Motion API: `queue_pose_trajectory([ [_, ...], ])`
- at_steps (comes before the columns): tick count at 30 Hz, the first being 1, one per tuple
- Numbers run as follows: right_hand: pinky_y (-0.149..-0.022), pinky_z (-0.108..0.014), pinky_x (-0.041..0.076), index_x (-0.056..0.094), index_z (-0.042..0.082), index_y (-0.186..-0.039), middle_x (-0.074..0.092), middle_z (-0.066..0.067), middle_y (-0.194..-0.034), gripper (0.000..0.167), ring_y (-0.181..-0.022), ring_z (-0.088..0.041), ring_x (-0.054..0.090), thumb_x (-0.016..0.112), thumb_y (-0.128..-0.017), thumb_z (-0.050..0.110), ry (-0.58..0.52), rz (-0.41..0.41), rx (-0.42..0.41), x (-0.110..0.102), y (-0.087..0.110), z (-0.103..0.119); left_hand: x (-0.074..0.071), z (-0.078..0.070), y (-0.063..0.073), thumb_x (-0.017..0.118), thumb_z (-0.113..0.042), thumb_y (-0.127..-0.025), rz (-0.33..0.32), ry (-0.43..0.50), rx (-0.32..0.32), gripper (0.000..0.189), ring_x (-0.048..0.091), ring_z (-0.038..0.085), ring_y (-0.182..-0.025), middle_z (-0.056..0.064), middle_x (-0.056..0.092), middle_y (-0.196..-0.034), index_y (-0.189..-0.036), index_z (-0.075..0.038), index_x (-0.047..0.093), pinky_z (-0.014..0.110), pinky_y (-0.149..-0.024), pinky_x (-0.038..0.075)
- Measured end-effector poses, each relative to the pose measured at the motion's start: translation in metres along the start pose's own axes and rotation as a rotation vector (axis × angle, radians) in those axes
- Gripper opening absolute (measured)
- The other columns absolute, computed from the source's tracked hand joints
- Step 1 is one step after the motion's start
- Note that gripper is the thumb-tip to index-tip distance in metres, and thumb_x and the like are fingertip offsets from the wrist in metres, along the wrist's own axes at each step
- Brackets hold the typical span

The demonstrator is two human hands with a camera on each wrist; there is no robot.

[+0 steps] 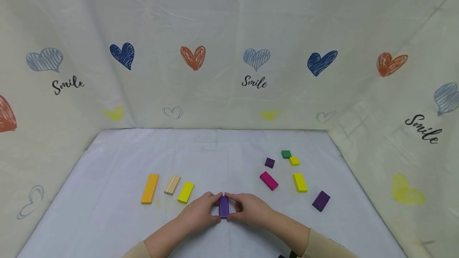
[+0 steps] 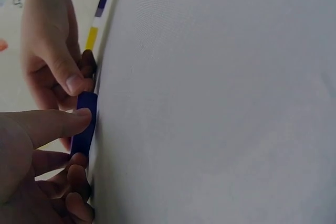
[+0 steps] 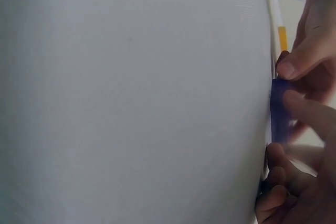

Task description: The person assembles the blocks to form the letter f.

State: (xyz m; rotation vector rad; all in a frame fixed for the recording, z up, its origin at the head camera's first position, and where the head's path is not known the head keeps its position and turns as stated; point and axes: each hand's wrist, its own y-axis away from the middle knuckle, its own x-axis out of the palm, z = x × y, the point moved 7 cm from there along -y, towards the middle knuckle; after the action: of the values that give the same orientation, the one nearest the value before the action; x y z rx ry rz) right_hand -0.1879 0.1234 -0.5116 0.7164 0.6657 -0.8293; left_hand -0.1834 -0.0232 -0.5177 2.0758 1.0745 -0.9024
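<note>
A purple block [image 1: 224, 207] lies on the white cloth at the front middle, its long side pointing away from me. From the left, my left hand [image 1: 201, 212] pinches it, thumb at the near end and forefinger at the far end. My right hand [image 1: 252, 211] holds it the same way from the right, and the fingertips of both hands nearly meet. In the left wrist view the block [image 2: 84, 121] shows dark blue between the hands. The right wrist view shows the block [image 3: 280, 111] partly behind fingers.
Left of the hands lie an orange block [image 1: 150, 188], a ridged wooden block [image 1: 172, 184] and a yellow block [image 1: 185, 192]. To the right are a magenta block [image 1: 269, 180], another yellow block [image 1: 300, 182], a dark purple block [image 1: 321, 201] and small cubes, one green [image 1: 286, 154].
</note>
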Motion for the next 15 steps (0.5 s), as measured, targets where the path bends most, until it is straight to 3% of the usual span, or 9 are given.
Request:
queue_pose_trajectory([
  [15, -0.057, -0.022, 0.039, 0.056, 0.027, -0.143, 0.052, 0.007, -0.071, 0.067, -0.066, -0.007, 0.047, 0.081, -0.082, 0.038, -0.015, -0.011, 0.023, 0.0002, 0.0004, -0.0021, -0.0013, -0.0012, 0.0028, 0.081, -0.031, -0.083, 0.019, 0.034, 0.008, 0.074, 0.052, 0.006, -0.086, -0.007, 0.057, -0.105, -0.147, -0.013, 0.049, 0.032, -0.087, 0.051],
])
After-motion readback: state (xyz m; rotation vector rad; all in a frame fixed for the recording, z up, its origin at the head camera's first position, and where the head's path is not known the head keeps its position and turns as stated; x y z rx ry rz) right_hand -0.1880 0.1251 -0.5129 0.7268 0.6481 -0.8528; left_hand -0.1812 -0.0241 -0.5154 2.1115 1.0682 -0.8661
